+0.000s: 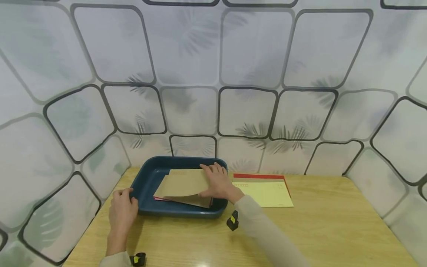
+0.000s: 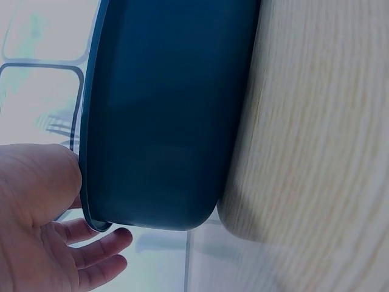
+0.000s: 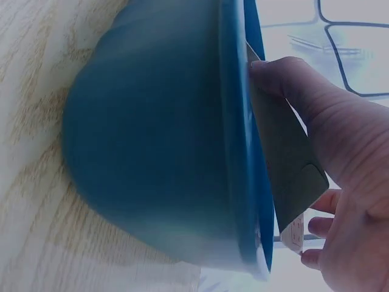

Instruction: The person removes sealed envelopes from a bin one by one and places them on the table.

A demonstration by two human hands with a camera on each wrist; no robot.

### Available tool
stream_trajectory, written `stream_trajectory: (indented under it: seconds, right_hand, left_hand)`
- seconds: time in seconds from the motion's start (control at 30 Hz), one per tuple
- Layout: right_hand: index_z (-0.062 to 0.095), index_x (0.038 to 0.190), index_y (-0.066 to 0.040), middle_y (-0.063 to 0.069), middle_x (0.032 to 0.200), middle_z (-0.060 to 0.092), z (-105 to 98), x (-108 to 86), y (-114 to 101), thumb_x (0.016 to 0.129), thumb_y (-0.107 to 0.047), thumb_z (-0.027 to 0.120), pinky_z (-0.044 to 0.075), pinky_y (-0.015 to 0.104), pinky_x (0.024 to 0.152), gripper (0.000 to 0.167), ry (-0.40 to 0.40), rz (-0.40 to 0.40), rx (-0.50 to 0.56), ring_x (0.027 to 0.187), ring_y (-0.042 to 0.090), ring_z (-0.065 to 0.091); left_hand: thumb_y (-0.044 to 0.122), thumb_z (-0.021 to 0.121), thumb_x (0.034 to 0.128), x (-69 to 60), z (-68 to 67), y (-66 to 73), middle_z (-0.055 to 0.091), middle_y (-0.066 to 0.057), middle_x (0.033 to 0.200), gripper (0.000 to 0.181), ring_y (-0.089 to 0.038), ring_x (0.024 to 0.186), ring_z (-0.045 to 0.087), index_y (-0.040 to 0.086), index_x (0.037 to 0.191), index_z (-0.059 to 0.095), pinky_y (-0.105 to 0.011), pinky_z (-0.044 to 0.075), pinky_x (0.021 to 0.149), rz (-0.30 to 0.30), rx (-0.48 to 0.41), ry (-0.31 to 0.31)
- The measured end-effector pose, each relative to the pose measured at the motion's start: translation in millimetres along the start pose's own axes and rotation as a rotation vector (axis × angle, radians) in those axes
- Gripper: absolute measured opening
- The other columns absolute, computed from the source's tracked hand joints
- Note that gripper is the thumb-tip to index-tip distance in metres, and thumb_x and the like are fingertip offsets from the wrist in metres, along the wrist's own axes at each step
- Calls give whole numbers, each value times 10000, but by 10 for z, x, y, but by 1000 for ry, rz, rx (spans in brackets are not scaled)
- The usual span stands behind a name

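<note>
A dark blue tray [image 1: 143,193] holds a small pile of envelopes, with a tan envelope [image 1: 186,183] on top. My right hand [image 1: 218,181] grips that envelope by its right side, thumb at the near edge and fingers at the far edge. In the right wrist view the hand [image 3: 346,146] holds the envelope [image 3: 282,146] at the rim of the tray [image 3: 152,134]. My left hand [image 1: 122,211] holds the tray's left rim; in the left wrist view the thumb side of the hand [image 2: 36,213] touches the rim of the tray [image 2: 164,115].
Right of the tray, a pale yellow envelope [image 1: 263,194] lies over a grey-brown one and a red one [image 1: 258,176] on the wooden table [image 1: 333,222]. A patterned cloth [image 1: 190,111] stands behind and at both sides. Small black devices [image 1: 232,221] sit by both wrists.
</note>
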State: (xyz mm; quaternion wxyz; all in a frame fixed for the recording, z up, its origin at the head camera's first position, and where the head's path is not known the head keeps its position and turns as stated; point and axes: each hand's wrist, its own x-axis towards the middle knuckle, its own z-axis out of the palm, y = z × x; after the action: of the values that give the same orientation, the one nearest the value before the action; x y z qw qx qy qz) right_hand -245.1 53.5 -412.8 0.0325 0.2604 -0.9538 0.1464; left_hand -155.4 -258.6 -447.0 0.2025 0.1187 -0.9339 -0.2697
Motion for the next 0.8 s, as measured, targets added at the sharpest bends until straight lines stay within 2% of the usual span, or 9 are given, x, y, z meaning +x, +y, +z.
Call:
stream_trajectory:
  seconds: [0.47,0.8]
  right_hand:
    - [315,1541,-141,195,1412,473,-56,-85,163,702,-510,848,264,618,1114,1060,91,-27,34,1411,466,305]
    - [297,1550,-127,211,1442,443,-210,-195,296,720,-493,846,228,602,1138,1060,102,1,49,1429,457,269]
  left_hand:
    - [27,500,925,7,-29,9,453,-333,1277,356,-565,1047,511,-86,1257,558,-624,437,762,-4,1,-7]
    - [17,504,923,0,-18,3,456,-345,1267,351,-580,1042,510,-100,1250,561,-630,436,759,17,-12,-1]
